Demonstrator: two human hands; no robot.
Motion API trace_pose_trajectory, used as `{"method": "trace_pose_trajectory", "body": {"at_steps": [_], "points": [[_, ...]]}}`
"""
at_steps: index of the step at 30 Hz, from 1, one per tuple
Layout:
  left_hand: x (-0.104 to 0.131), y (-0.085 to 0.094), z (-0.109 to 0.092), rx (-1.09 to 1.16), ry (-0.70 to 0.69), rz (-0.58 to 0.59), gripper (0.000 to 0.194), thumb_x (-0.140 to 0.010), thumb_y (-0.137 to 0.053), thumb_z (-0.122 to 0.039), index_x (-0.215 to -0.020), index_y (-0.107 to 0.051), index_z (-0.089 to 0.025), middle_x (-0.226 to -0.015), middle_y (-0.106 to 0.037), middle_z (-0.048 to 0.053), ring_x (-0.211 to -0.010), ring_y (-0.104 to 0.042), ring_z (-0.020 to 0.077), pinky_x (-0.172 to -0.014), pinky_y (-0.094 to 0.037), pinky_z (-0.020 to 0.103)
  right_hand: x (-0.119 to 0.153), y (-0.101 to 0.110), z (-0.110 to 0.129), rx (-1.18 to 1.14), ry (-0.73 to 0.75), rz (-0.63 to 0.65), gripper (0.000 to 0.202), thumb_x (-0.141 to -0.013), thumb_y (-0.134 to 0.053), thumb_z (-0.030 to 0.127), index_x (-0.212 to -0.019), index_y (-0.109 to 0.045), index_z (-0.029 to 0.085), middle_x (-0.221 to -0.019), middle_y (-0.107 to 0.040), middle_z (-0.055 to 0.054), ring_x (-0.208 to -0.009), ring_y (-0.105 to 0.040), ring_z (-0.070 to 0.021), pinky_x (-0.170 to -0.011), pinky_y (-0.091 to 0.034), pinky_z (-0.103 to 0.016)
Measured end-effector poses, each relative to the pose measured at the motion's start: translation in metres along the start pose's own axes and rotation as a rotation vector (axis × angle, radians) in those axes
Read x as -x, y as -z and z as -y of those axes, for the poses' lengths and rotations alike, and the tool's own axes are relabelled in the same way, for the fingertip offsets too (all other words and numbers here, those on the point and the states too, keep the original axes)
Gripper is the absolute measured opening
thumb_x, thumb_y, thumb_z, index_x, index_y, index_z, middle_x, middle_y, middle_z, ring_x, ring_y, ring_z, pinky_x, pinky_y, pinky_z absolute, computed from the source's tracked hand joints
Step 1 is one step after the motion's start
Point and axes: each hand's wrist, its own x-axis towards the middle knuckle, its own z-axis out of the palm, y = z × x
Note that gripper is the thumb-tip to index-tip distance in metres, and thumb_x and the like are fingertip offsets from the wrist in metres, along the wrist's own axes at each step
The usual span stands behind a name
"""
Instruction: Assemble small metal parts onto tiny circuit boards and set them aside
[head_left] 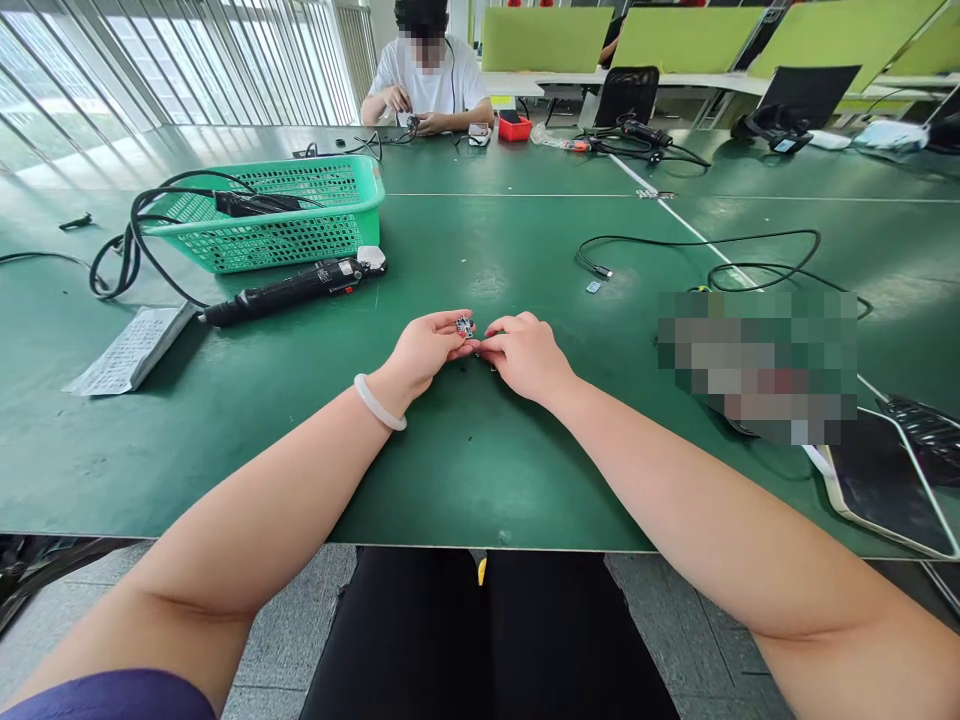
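My left hand [426,348], with a white band at its wrist, is closed on a small silvery metal piece with cut-outs [465,327], held between thumb and fingers just above the green table. Close beside it, my right hand [525,352] has its fingers pinched together, its fingertips at the left fingertips. Whatever lies in that pinch is too small to make out. A few tiny dark bits sit on the table under the hands.
To the left are a green basket [300,235] with cables, a black electric screwdriver [292,290] and a folded paper [131,350]. A black cable [697,240], a blurred-out patch and a tablet [889,480] lie right. Across the table [480,450] sits another person [427,85].
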Motion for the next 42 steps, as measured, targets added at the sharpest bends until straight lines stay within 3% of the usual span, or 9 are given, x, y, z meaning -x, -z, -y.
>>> {"method": "trace_pose_trajectory", "body": {"at_steps": [5,11,17,21,30,35,42], "points": [[-0.001,-0.001,0.002,-0.023,0.006,0.031,0.036,-0.081,-0.056,0.003,-0.115,-0.065,-0.007,-0.095,-0.072,0.008,-0.074,-0.069,0.0112,-0.094,-0.055,0.034,-0.002,-0.001,-0.001,0.002,-0.038,0.021,0.018,-0.09,-0.061,0.023,-0.081,-0.077,0.024,-0.097,-0.074,-0.003,-0.09,-0.049,-0.0236,-0.074,-0.033,-0.038],[-0.001,-0.002,0.004,-0.049,-0.011,0.061,0.038,-0.08,-0.058,0.003,-0.116,-0.065,-0.006,-0.085,-0.072,0.006,-0.072,-0.066,0.0096,-0.094,-0.054,0.034,-0.002,-0.005,-0.001,0.068,0.006,-0.002,0.019,-0.091,-0.056,0.018,-0.08,-0.071,0.019,-0.097,-0.071,-0.007,-0.088,-0.05,-0.0231,-0.071,-0.033,-0.037],[0.002,-0.003,0.001,-0.1,-0.085,0.108,0.037,-0.082,-0.058,0.0,-0.118,-0.065,-0.009,-0.097,-0.073,0.008,-0.076,-0.069,0.0118,-0.09,-0.056,0.034,-0.002,0.006,-0.002,-0.054,0.016,-0.283,0.02,-0.09,-0.052,0.013,-0.078,-0.067,0.019,-0.092,-0.069,-0.007,-0.089,-0.054,-0.0222,-0.078,-0.04,-0.038],[0.004,-0.004,0.001,-0.09,-0.068,0.2,0.036,-0.082,-0.058,0.0,-0.116,-0.067,-0.01,-0.098,-0.074,0.008,-0.076,-0.069,0.011,-0.089,-0.056,0.034,-0.002,0.013,-0.003,-0.13,0.082,-0.378,0.021,-0.09,-0.053,0.014,-0.076,-0.067,0.02,-0.09,-0.068,-0.006,-0.089,-0.055,-0.0221,-0.081,-0.044,-0.038],[0.004,0.001,0.005,-0.083,-0.049,0.398,0.024,-0.08,-0.066,-0.006,-0.102,-0.072,-0.012,-0.088,-0.074,0.005,-0.076,-0.069,0.0106,-0.091,-0.056,0.036,-0.001,0.014,-0.01,-0.025,0.274,-0.335,0.03,-0.09,-0.048,0.012,-0.075,-0.071,0.025,-0.097,-0.067,-0.004,-0.093,-0.052,-0.0221,-0.085,-0.041,-0.041],[0.003,0.003,0.004,-0.048,-0.021,0.401,0.028,-0.079,-0.067,-0.008,-0.106,-0.072,-0.012,-0.087,-0.075,0.005,-0.078,-0.07,0.0113,-0.091,-0.056,0.035,0.0,0.015,-0.013,0.013,0.296,-0.331,0.033,-0.091,-0.047,0.011,-0.08,-0.075,0.027,-0.1,-0.067,-0.004,-0.094,-0.051,-0.0217,-0.085,-0.04,-0.041],[0.003,0.004,0.002,-0.045,0.02,0.378,0.028,-0.081,-0.067,-0.009,-0.108,-0.072,-0.013,-0.091,-0.075,0.006,-0.079,-0.07,0.0107,-0.095,-0.055,0.035,0.001,0.012,-0.013,-0.061,0.252,-0.37,0.026,-0.093,-0.052,0.022,-0.081,-0.074,0.027,-0.097,-0.068,-0.004,-0.092,-0.052,-0.0219,-0.085,-0.041,-0.041]]}}
